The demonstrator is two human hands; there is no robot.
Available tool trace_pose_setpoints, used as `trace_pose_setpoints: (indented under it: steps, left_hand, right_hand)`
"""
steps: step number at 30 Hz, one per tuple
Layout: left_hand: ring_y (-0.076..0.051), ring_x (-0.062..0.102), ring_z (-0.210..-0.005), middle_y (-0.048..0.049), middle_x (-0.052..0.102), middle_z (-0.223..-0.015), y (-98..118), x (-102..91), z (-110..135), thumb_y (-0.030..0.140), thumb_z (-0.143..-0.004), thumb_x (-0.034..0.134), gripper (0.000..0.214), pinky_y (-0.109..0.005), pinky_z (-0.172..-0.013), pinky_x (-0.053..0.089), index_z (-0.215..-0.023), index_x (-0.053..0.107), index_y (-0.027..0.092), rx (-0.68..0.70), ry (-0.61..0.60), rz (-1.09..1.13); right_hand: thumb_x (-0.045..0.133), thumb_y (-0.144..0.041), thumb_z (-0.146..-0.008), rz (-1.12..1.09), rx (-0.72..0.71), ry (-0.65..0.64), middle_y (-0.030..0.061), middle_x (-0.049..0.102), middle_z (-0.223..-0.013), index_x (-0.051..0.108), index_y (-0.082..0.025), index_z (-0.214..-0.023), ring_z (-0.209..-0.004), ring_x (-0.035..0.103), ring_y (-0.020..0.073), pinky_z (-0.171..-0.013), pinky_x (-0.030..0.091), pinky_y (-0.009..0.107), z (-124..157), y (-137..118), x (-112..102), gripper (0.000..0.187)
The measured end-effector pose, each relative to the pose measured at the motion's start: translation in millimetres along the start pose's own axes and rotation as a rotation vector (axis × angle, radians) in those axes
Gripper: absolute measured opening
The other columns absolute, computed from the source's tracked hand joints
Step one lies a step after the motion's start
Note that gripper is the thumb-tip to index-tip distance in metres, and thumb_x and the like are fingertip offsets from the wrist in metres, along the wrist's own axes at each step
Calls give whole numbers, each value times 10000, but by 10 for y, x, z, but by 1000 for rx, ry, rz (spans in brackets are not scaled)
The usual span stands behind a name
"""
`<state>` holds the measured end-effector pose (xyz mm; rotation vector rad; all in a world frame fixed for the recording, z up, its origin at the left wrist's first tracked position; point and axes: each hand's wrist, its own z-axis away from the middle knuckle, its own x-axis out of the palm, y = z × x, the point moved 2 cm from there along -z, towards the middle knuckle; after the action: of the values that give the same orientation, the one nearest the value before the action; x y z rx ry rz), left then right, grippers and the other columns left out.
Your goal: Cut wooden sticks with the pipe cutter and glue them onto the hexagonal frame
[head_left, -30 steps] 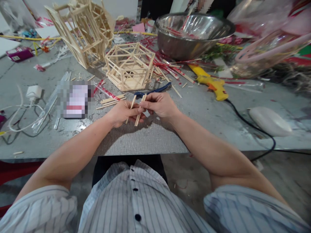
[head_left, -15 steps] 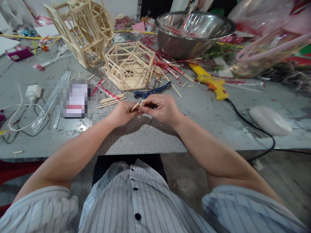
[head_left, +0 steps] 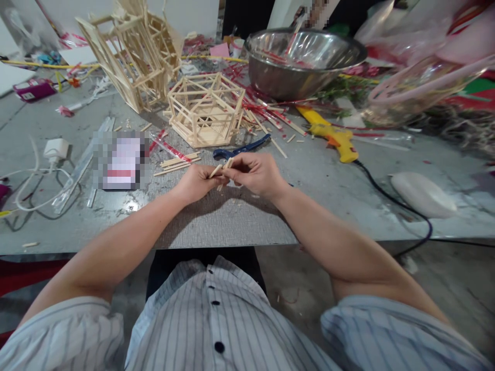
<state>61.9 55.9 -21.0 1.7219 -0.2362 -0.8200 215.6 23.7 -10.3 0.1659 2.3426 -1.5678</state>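
Close together above the table's near part, my two hands hold short wooden sticks. My left hand (head_left: 196,184) is closed around a pale stick (head_left: 215,171) whose end pokes up past the thumb. Another short stick (head_left: 228,164) is pinched in the fingertips of my right hand (head_left: 258,174), which touch the left fingertips. Just behind the hands lie blue-handled pliers (head_left: 242,148). A small pile of loose sticks (head_left: 176,164) rests to the left. Farther back stands a low hexagonal stick frame (head_left: 204,111).
A taller stick structure (head_left: 133,62) stands at back left, near a phone (head_left: 124,159) and a white charger (head_left: 56,149). A steel bowl (head_left: 297,77), a yellow glue gun (head_left: 328,135) with its black cord, and a white oval object (head_left: 423,193) occupy the right side.
The view has shifted slightly, so the tabletop things appear a little lower. Both hands keep their hold on the sticks, with the right fingertips barely moved.
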Motion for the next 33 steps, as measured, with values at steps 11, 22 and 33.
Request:
trace_pose_setpoints:
  steps: [11, 22, 33]
  left_hand:
    - [-60, 515, -450, 24, 575, -581, 66, 18, 13, 291, -829, 566, 195, -181, -457, 402, -810, 679, 133, -228, 15, 264]
    - [-68, 370, -461, 50, 421, -489, 152, 4, 42, 243, -862, 456, 239, -211, -480, 292, -638, 493, 167, -40, 53, -88]
    - [-32, 394, -397, 51, 481, -534, 82, -307, 5, 195, -890, 444, 195, -167, -402, 296, -712, 516, 162, -154, 305, 94]
  right_hand:
    - [757, -491, -637, -329, 159, 139, -47, 554, -513, 556, -181, -613, -376, 442, 50, -343, 367, 196, -72, 56, 14, 370]
    - [671, -589, -689, -115, 132, 84, -19, 585, -574, 586, -180, -678, -432, 438, 70, -412, 347, 236, -79, 96, -13, 417]
    - [737, -620, -586, 893, 91, -56, 2, 486, -515, 525, -232, -567, -486, 359, 122, -469, 198, 268, -11, 360, -610, 442]
